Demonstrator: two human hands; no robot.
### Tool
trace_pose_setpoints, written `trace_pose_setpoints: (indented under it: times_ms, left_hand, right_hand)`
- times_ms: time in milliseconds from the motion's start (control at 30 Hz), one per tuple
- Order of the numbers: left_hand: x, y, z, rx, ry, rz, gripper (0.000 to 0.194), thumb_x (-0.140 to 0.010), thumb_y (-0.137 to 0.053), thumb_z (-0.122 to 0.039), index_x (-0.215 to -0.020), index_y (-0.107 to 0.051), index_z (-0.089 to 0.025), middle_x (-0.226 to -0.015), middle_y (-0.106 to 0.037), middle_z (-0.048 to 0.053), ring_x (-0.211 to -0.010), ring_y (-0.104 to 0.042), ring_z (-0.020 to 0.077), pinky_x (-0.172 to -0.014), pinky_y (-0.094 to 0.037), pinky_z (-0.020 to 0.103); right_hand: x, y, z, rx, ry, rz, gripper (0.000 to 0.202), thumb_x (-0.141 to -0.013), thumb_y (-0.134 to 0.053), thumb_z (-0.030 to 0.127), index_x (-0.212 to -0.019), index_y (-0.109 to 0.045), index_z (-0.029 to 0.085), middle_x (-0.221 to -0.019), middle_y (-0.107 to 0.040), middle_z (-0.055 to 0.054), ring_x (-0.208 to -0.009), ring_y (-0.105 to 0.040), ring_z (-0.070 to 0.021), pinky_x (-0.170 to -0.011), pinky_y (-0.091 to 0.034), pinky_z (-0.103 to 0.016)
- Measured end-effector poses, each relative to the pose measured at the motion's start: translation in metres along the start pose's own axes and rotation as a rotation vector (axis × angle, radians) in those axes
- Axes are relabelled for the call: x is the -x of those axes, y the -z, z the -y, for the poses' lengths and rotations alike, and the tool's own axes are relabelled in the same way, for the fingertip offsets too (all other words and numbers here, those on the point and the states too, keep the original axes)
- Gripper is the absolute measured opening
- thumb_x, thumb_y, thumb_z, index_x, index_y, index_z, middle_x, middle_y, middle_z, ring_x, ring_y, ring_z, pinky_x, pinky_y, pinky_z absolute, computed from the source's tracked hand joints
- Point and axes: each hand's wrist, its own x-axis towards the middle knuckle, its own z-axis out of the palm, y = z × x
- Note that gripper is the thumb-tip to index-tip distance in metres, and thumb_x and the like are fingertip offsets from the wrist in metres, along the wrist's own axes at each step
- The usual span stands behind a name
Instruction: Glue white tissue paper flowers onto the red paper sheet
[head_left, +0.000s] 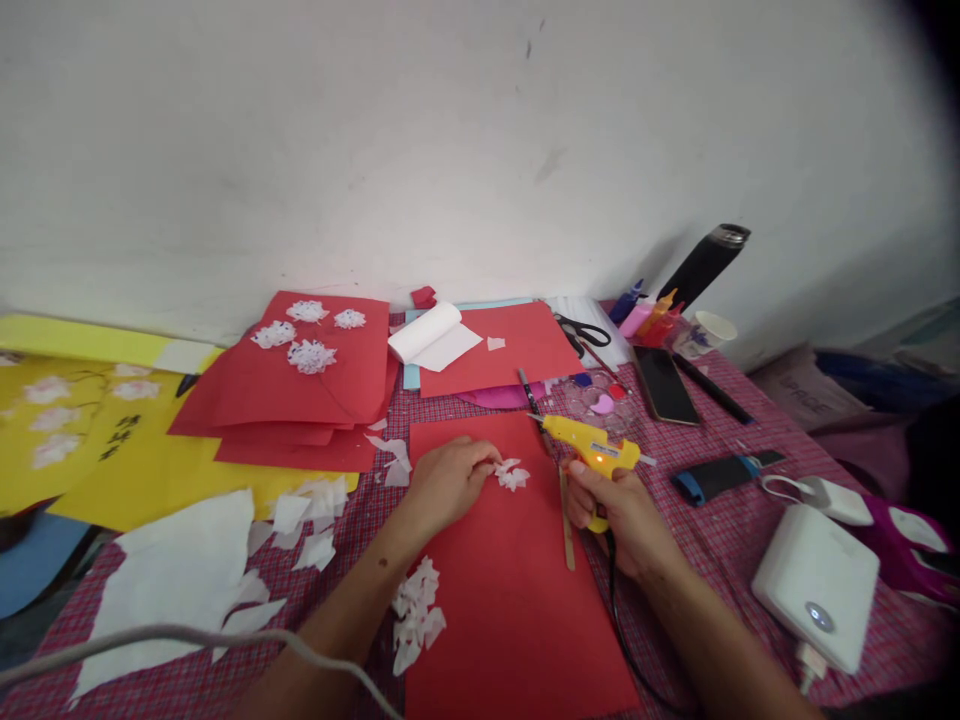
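Observation:
A small crumpled white paper flower lies on a red sheet of paper in front of me. My left hand is closed in a pinch at the flower's left edge; the fingertips are partly hidden. To the right, my right hand grips a yellow hot glue gun by its handle. The gun's nozzle points left, above the sheet and apart from the flower, and a small light glows on its body. A pile of crumpled white paper pieces rests by my left forearm at the sheet's left edge.
Red sheets with white paper flowers lie back left, over yellow painted sheets. Torn white paper sits front left. A phone, a box cutter, a paper cup and a white power bank are right. A cable crosses the front.

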Motion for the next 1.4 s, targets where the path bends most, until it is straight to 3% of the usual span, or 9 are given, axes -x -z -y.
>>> trace_pose_setpoints:
  times_ms: [200, 633, 800, 967, 1067, 1233, 1400]
  left_hand:
    - [0.002, -0.001, 0.001, 0.002, 0.06, -0.017, 0.028, -0.091, -0.054, -0.022, -0.118, -0.059, -0.025, -0.106, -0.072, 0.003, -0.086, -0.066, 0.0197, -0.072, -0.043, 0.029]
    - [0.002, -0.003, 0.005, -0.046, -0.024, 0.003, 0.028, -0.092, -0.048, -0.02, -0.106, -0.071, -0.026, -0.101, -0.071, 0.004, -0.093, -0.066, 0.0207, -0.083, -0.048, 0.032]
    - [0.005, 0.013, 0.001, 0.137, -0.027, -0.027, 0.03, -0.092, -0.049, -0.021, -0.115, -0.068, -0.021, -0.112, -0.072, 0.006, -0.1, -0.066, 0.0188, -0.09, -0.049, 0.03]
    - [0.043, 0.055, -0.005, 0.163, 0.034, -0.161, 0.028, -0.092, -0.051, -0.027, -0.114, -0.068, -0.02, -0.106, -0.073, 0.004, -0.093, -0.066, 0.0172, -0.084, -0.051, 0.028]
    - [0.084, 0.069, 0.008, 0.047, 0.05, -0.102, 0.024, -0.091, -0.053, -0.026, -0.107, -0.07, -0.02, -0.1, -0.073, 0.004, -0.091, -0.066, 0.0182, -0.082, -0.05, 0.029]
    - [0.141, 0.067, 0.036, -0.078, 0.154, -0.108, 0.02, -0.091, -0.052, -0.024, -0.099, -0.07, -0.022, -0.099, -0.072, 0.003, -0.093, -0.065, 0.0198, -0.085, -0.049, 0.032]
    - [0.153, 0.061, 0.037, -0.095, 0.099, -0.032, 0.025, -0.093, -0.049, -0.021, -0.11, -0.068, -0.022, -0.104, -0.069, 0.006, -0.1, -0.062, 0.0207, -0.091, -0.047, 0.034]
  right_hand:
    - [0.0, 0.001, -0.001, -0.012, -0.001, -0.011, 0.035, -0.088, -0.071, 0.039, -0.066, -0.053, 0.019, -0.049, -0.043, 0.006, -0.041, -0.038, -0.0082, -0.042, -0.03, -0.024]
    - [-0.002, -0.003, 0.005, -0.126, 0.0, 0.013, 0.031, -0.086, -0.072, 0.037, -0.069, -0.055, 0.019, -0.051, -0.041, 0.007, -0.041, -0.039, -0.008, -0.041, -0.033, -0.023]
    - [-0.002, -0.002, 0.006, -0.132, 0.003, 0.042, 0.033, -0.086, -0.073, 0.035, -0.066, -0.052, 0.019, -0.05, -0.04, 0.007, -0.041, -0.039, -0.0079, -0.041, -0.033, -0.023]
    - [-0.002, -0.002, 0.009, -0.196, -0.01, 0.069, 0.03, -0.084, -0.074, 0.032, -0.067, -0.053, 0.02, -0.051, -0.039, 0.008, -0.041, -0.037, -0.0076, -0.041, -0.033, -0.023]
    - [-0.001, -0.001, 0.009, -0.205, -0.015, 0.075, 0.028, -0.083, -0.076, 0.032, -0.069, -0.054, 0.02, -0.051, -0.039, 0.008, -0.041, -0.036, -0.0079, -0.04, -0.033, -0.023]
    - [-0.002, -0.001, 0.009, -0.203, -0.015, 0.096, 0.025, -0.083, -0.076, 0.03, -0.072, -0.056, 0.019, -0.052, -0.04, 0.008, -0.042, -0.037, -0.0078, -0.041, -0.034, -0.022]
    - [-0.001, -0.002, 0.01, -0.206, -0.007, 0.091, 0.025, -0.082, -0.077, 0.029, -0.071, -0.056, 0.019, -0.051, -0.039, 0.008, -0.041, -0.035, -0.0073, -0.04, -0.034, -0.022]
